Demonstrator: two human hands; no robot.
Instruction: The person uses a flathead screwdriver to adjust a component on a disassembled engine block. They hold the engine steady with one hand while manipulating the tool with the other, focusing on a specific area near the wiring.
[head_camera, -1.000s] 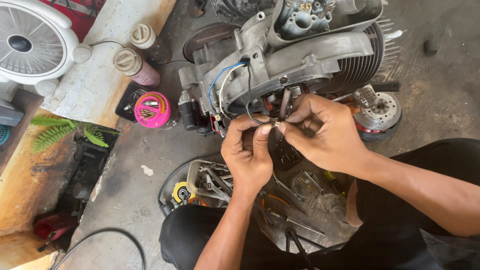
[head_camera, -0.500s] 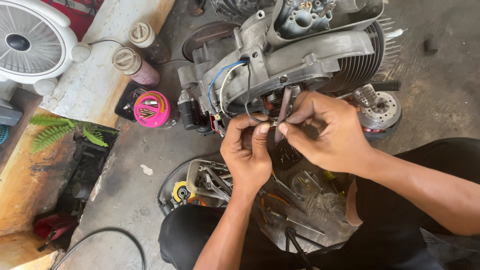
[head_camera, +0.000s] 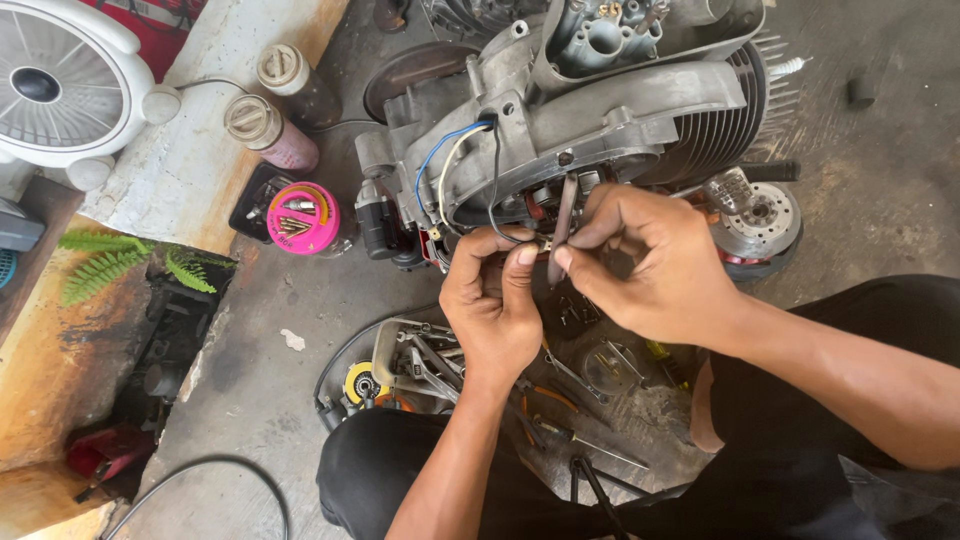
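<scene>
The left hand (head_camera: 492, 305) pinches a small wire connector (head_camera: 543, 243) beside the grey engine (head_camera: 600, 110) on the floor. The right hand (head_camera: 655, 262) grips a thin tool (head_camera: 562, 215) touching that connector.

Two bare forearms, no sleeves down to the wrists. No gloves, rings or watch on the left hand (head_camera: 492, 305) or the right hand (head_camera: 655, 265). Short nails, grime on the fingertips (head_camera: 527, 256). Black trousers (head_camera: 380, 470) over the left knee, black cloth again along the right leg, slightly creased, no visible print or markings.
</scene>
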